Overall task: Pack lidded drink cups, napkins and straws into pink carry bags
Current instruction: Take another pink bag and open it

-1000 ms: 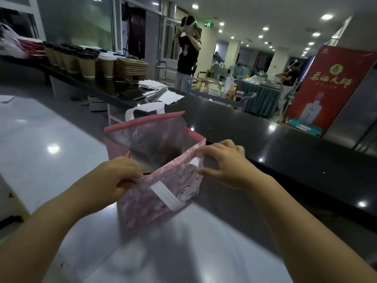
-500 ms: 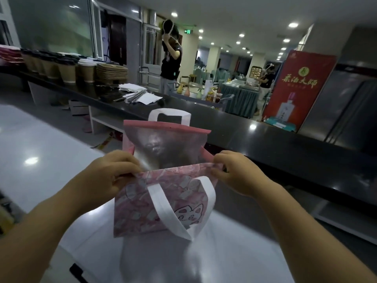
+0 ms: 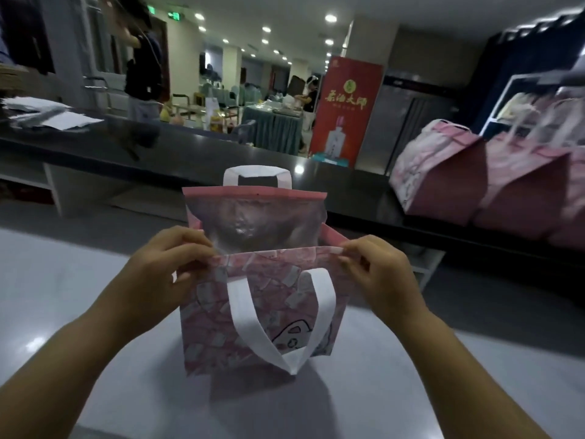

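A pink patterned carry bag (image 3: 209, 327) with white strap handles stands upright on the white table (image 3: 79, 280) in front of me. Its mouth is pulled open and shows a silvery foil lining (image 3: 253, 223). My left hand (image 3: 167, 264) pinches the left end of the near rim. My right hand (image 3: 376, 270) pinches the right end of the same rim. What lies inside the bag is hidden. White napkins or papers (image 3: 63, 118) lie on the black counter at the far left. No cups show in this frame.
A long black counter (image 3: 190, 150) runs behind the table. Several packed pink bags (image 3: 443, 182) stand on it at the right. A red banner stand (image 3: 345, 109) rises beyond the counter. A person in dark clothes (image 3: 142, 71) stands at the back left, another at a far table.
My view has swung to the right: the cups on the counter have left the frame and the packed bags have come in. The bag now faces me squarely, both hands still on its rim.
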The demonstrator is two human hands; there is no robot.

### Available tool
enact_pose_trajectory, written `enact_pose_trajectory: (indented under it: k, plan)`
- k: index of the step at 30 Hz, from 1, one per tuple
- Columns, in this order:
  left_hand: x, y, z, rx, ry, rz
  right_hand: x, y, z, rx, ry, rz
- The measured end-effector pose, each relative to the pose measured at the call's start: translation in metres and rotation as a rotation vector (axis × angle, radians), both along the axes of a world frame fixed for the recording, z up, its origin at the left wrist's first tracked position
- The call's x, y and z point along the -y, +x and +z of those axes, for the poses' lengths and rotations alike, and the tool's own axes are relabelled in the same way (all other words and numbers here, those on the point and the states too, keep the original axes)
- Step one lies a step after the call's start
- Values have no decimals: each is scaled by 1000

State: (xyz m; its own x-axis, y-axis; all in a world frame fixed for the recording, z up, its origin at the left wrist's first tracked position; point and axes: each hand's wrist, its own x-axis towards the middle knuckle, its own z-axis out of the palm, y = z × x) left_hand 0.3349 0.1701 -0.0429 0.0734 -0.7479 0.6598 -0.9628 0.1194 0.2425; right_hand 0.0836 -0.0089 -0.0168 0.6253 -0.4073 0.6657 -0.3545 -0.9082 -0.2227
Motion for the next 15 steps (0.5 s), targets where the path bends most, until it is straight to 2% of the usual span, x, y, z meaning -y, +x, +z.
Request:
enact_pose_trajectory:
  k: [7,15]
  plan:
    - [78,-101,0,5,7,-223,27,-125,-2,12,35,-240]
    - [174,-181,-9,53,68,-460,73,-224,-16,46,112,-470]
